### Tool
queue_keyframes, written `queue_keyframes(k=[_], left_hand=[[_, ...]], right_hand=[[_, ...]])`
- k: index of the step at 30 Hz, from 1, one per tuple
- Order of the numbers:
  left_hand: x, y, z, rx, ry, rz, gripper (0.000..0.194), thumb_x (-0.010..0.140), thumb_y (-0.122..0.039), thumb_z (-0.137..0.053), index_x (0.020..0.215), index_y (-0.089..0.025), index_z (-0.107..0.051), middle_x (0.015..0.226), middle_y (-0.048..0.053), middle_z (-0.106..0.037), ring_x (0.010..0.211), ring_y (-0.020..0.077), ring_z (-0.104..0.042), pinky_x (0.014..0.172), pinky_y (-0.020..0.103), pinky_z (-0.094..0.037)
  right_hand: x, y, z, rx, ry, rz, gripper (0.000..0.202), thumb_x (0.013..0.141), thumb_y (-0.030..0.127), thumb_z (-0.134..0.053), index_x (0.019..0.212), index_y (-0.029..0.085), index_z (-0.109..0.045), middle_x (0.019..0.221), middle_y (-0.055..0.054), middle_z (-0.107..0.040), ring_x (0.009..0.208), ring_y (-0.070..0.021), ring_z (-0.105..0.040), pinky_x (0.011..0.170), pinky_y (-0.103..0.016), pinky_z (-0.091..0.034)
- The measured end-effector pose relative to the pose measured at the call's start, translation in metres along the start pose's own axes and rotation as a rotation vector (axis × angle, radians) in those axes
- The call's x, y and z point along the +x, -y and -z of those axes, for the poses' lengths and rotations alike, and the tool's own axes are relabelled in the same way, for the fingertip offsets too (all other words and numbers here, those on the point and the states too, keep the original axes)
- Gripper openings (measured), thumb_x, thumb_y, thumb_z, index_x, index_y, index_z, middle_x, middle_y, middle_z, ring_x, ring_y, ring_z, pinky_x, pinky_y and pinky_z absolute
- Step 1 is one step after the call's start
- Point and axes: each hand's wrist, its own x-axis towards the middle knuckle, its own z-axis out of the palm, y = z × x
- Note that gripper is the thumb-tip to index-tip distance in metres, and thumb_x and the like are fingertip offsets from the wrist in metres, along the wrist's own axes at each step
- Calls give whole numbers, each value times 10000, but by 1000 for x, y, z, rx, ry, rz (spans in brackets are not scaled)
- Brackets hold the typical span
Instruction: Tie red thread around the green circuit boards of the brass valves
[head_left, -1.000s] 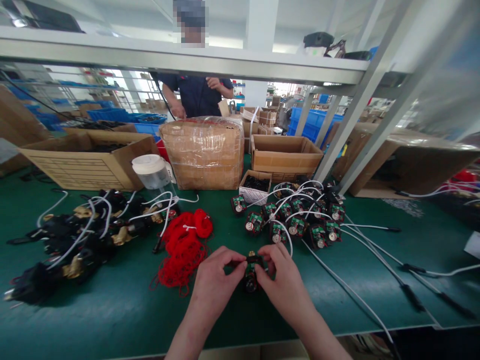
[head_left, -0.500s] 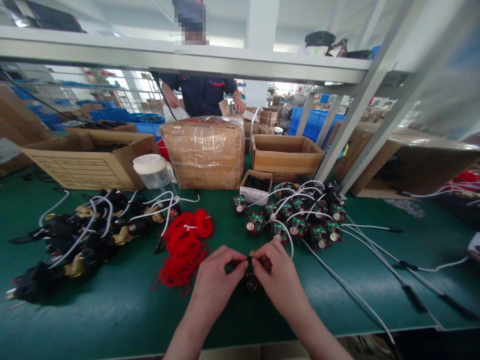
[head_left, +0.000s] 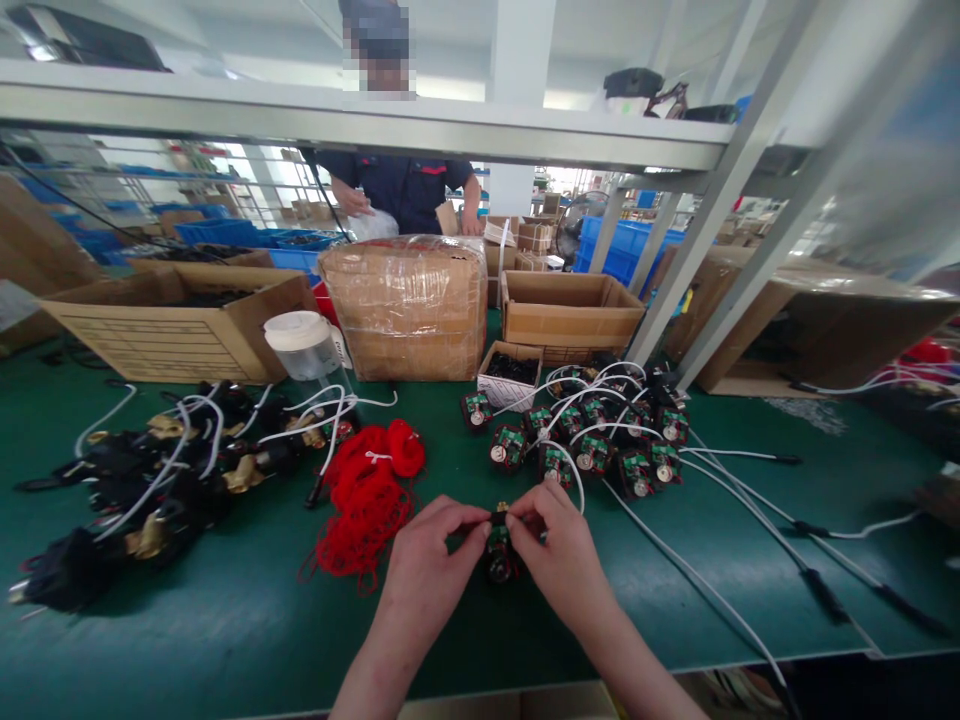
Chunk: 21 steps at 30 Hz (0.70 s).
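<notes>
A small device with a green circuit board (head_left: 498,546), red wires and a round dark front stands at the near middle of the bench. Across its top lies a small black strip-like part (head_left: 499,517), with a brass fitting (head_left: 502,507) just behind. My left hand (head_left: 435,550) pinches the left end of this black part between thumb and forefinger. From the other side, the thumb and forefinger of my right hand (head_left: 553,530) close on its right end. My fingertips partly cover the part, so its exact shape is hidden.
Tangled red wire loops (head_left: 367,500) lie left of my hands. Black and brass assemblies (head_left: 195,470) pile up farther left. Several similar circuit-board units (head_left: 592,450) with white cables sit to the right. Behind stand a small parts box (head_left: 510,392), cartons (head_left: 405,320) and a person (head_left: 405,190).
Both hands stay at the device and shift only slightly; more of the black part and green board shows between them. Across the bench, the other person's hands have moved.
</notes>
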Motion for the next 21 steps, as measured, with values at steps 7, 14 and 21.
queue_keyframes(k=[7,14,21], left_hand=[[0,-2,-1,4,2,5,128,832,-260,-630,823,-256,-758,796,-1,-714,775,181,-690,737,301,-550],[1,-5,0,-18,18,34,123,821,-312,-656,842,-252,-762,825,11,-724,781,189,-693,746,314,-562],[3,-6,-2,-5,13,56,109,811,-271,-645,801,-244,-750,794,5,-709,761,184,-694,730,301,-553]], right_hand=[[2,-5,9,66,47,-9,151,946,226,-526,851,214,-643,859,-18,-595,785,-176,-583,707,-294,-477],[3,-13,12,128,106,-72,99,895,231,-576,906,213,-673,875,-15,-598,759,-173,-589,689,-295,-493],[3,-14,4,146,53,-77,58,855,205,-610,866,211,-667,844,-4,-596,725,-164,-584,657,-282,-495]])
